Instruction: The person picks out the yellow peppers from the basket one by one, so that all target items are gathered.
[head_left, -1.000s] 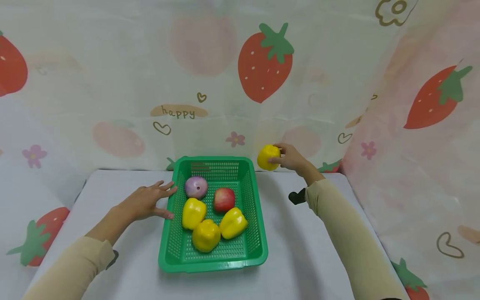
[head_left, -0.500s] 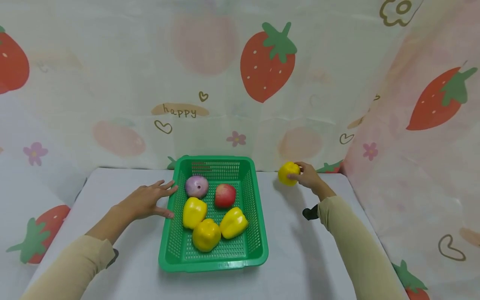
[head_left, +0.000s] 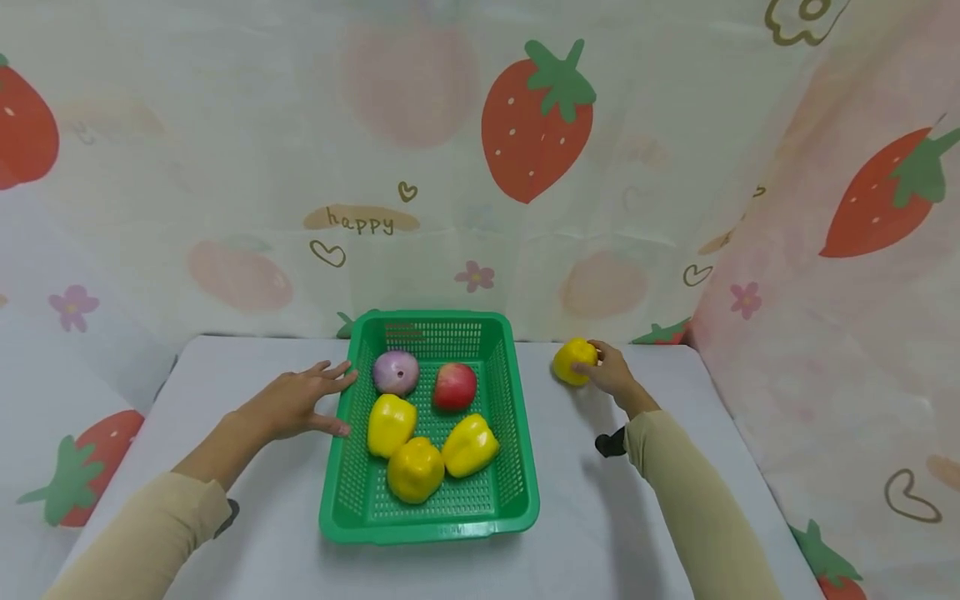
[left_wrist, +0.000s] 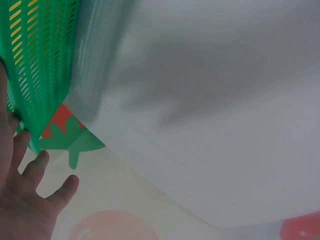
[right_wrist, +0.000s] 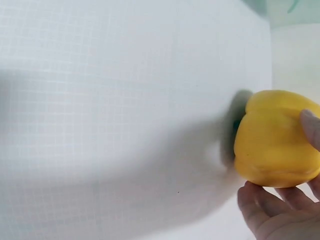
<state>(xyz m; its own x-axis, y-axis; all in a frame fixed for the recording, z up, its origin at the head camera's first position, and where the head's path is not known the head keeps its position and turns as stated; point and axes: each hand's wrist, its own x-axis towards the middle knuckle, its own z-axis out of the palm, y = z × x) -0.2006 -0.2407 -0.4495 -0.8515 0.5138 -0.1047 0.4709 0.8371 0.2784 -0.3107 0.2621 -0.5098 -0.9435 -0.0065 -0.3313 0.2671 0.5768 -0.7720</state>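
My right hand (head_left: 615, 379) grips a yellow bell pepper (head_left: 572, 363) at the back of the table, to the right of the basket. In the right wrist view, that bell pepper (right_wrist: 275, 140) lies between the thumb and fingers, close over the white cloth, with its shadow beside it. My left hand (head_left: 292, 404) rests at the left rim of the green basket (head_left: 528, 475), fingers spread and fairly straight. The left wrist view shows the left hand's fingers (left_wrist: 64, 192) along the basket's outer side (left_wrist: 42, 75).
Inside the basket lie a round purple vegetable (head_left: 396, 372), a red apple (head_left: 454, 387) and several yellow bell peppers (head_left: 416, 471). White cloth covers the table (head_left: 277, 533). Behind it hangs a strawberry-print curtain (head_left: 420, 167), which also runs along the right side.
My right hand has carried the yellow bell pepper to the right and lowered it towards the table, away from the basket's back right corner. The left hand has stayed at the rim.
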